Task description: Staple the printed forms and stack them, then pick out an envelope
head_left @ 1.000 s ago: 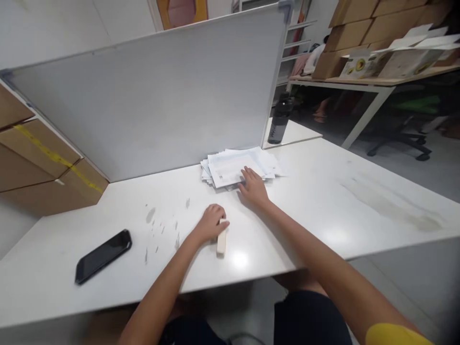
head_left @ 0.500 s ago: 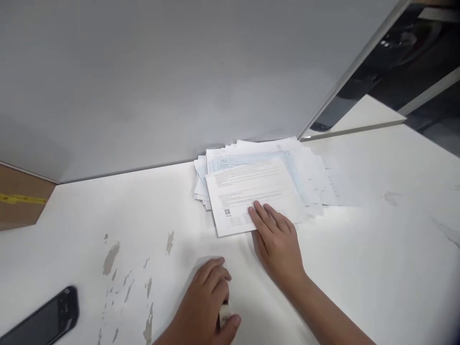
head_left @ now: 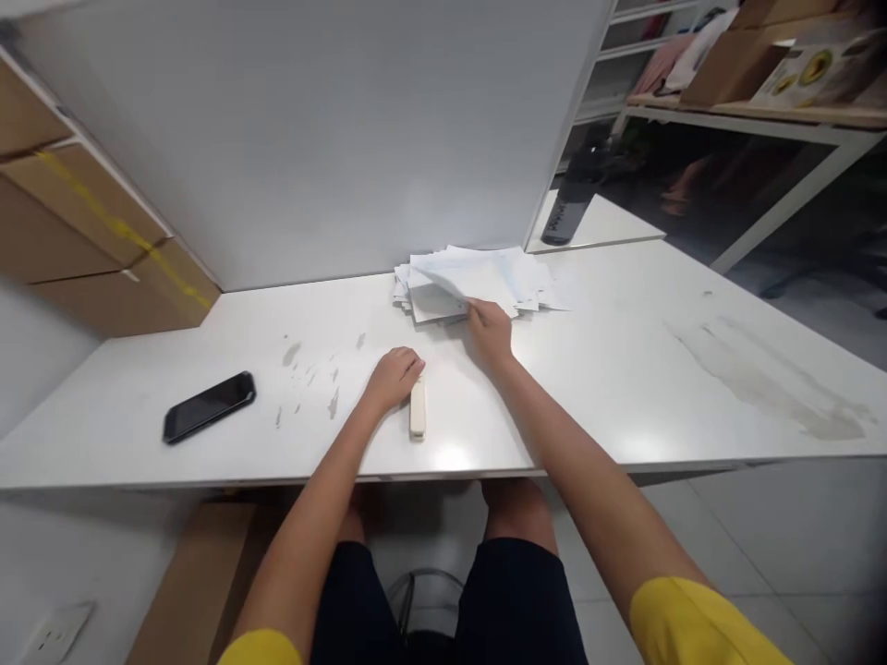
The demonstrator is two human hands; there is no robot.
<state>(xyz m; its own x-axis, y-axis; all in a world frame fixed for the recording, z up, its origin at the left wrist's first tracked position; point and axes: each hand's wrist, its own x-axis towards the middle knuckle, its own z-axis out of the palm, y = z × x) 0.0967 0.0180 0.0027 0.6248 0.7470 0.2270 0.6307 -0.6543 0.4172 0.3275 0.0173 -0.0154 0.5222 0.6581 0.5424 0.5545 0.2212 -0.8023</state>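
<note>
A loose stack of printed papers (head_left: 478, 277) lies on the white table (head_left: 624, 369) against a grey partition. My right hand (head_left: 491, 331) pinches the near edge of the top sheet (head_left: 443, 294), which is lifted and curling up off the stack. My left hand (head_left: 394, 377) rests on the table with loosely curled fingers, touching the top end of a small cream stapler (head_left: 418, 408) that lies flat beside it.
A black phone (head_left: 209, 407) lies at the left of the table, near scuffed patches in the surface. A dark bottle (head_left: 569, 205) stands behind the partition's right end. Cardboard boxes (head_left: 90, 249) are stacked at the left. Another table with boxes stands far right.
My right hand went from lying flat on the top sheet to gripping its edge and lifting it. My left hand loosened its hold on the stapler. The camera pulled back.
</note>
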